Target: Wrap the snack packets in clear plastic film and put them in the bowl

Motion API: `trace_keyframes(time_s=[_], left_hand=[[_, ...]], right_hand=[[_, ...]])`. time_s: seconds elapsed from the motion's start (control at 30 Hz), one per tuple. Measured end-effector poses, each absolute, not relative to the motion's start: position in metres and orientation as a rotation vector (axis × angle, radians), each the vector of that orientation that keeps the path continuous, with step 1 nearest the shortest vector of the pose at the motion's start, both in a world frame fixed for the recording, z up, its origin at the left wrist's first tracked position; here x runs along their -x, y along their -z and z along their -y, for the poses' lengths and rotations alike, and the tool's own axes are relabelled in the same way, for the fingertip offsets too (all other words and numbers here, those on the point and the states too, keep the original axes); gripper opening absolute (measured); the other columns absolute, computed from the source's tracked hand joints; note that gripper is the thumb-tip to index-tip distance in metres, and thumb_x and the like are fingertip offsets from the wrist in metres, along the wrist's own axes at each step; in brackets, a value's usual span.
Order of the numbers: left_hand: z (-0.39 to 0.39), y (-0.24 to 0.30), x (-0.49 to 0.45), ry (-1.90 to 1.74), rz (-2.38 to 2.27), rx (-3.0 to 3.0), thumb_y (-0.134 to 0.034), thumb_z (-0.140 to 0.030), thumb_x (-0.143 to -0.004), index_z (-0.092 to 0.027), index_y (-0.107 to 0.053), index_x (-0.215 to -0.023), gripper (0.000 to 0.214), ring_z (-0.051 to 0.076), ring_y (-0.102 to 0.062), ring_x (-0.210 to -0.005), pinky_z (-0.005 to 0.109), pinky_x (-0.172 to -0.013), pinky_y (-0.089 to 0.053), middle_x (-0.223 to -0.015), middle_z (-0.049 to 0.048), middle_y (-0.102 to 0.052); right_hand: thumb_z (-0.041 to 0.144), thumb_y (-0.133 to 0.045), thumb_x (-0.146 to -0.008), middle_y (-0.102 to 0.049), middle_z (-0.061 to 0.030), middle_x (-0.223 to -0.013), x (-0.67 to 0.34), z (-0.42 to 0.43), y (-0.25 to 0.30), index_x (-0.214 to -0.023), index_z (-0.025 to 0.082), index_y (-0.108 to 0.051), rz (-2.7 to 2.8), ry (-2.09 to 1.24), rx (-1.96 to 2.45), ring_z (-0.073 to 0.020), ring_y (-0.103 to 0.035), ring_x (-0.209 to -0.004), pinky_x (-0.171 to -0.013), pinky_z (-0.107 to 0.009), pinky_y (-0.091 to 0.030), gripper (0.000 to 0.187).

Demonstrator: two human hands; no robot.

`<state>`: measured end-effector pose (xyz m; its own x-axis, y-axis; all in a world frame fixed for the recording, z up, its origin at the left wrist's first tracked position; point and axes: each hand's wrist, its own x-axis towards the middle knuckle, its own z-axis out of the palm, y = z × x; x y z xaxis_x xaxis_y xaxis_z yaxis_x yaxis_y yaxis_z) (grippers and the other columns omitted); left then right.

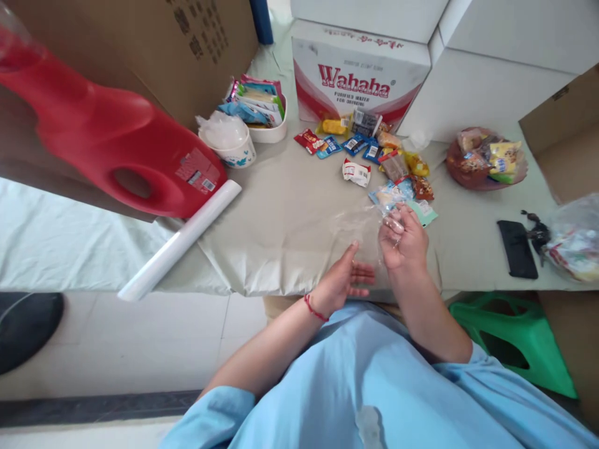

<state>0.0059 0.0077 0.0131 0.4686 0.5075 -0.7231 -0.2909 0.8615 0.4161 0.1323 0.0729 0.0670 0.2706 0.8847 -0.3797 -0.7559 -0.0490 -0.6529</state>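
Right of frame centre, my right hand (405,240) pinches clear plastic film (356,219); my left hand (340,279), fingers extended, should steady it.

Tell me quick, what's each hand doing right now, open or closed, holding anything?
Left hand: open, fingers extended, no clear grip on anything.
Right hand: closed, pinching clear plastic.
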Motion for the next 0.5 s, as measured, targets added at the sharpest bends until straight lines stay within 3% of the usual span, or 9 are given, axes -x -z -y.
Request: trace_keyframes(time_s=[0.1,0.23,0.37,0.5], left_hand=[[-0.017,-0.01,-0.026,-0.445,-0.855,-0.139,-0.053,-0.078,-0.094,-0.014,-0.07,-0.082,0.067,0.019,-0.066,-0.078,0.027,-0.059,-0.053,-0.086,0.0118,-0.069],[-0.032,-0.01,-0.044,-0.68,-0.859,-0.08,-0.071,-0.049,-0.093,-0.018,-0.068,-0.084,0.033,0.014,-0.062,-0.073,0.025,-0.067,-0.054,-0.08,0.0037,-0.066],[-0.041,-0.005,-0.05,-0.479,-0.897,-0.11,-0.061,-0.065,-0.096,-0.017,-0.064,-0.074,0.053,0.016,-0.059,-0.066,0.032,-0.066,-0.056,-0.072,0.0048,-0.063],[-0.035,0.005,-0.054,-0.38,-0.725,-0.16,-0.054,-0.079,-0.092,-0.016,-0.069,-0.083,0.066,0.022,-0.066,-0.073,0.04,-0.074,-0.058,-0.078,0.0093,-0.07]], right_hand=[[0.008,-0.064,-0.099,-0.043,0.012,-0.059,-0.143,-0.069,-0.07,-0.088,0.02,-0.053,0.095,-1.381,0.827,-0.0006,-0.037,-0.04,-0.034,-0.006,-0.03,0.019],[0.007,-0.063,-0.097,-0.038,0.0122,-0.057,-0.159,-0.062,-0.067,-0.082,0.021,-0.048,0.06,-1.455,0.776,-0.0014,-0.033,-0.039,-0.035,-0.006,-0.031,0.026],[0.007,-0.068,-0.092,-0.038,0.0108,-0.058,-0.171,-0.054,-0.064,-0.082,0.022,-0.049,0.198,-1.509,0.766,-0.0034,-0.031,-0.042,-0.037,-0.006,-0.034,0.027],[0.006,-0.068,-0.09,-0.035,0.0103,-0.058,-0.171,-0.052,-0.066,-0.083,0.023,-0.052,0.266,-1.537,0.718,-0.0043,-0.027,-0.042,-0.037,-0.006,-0.033,0.024]])
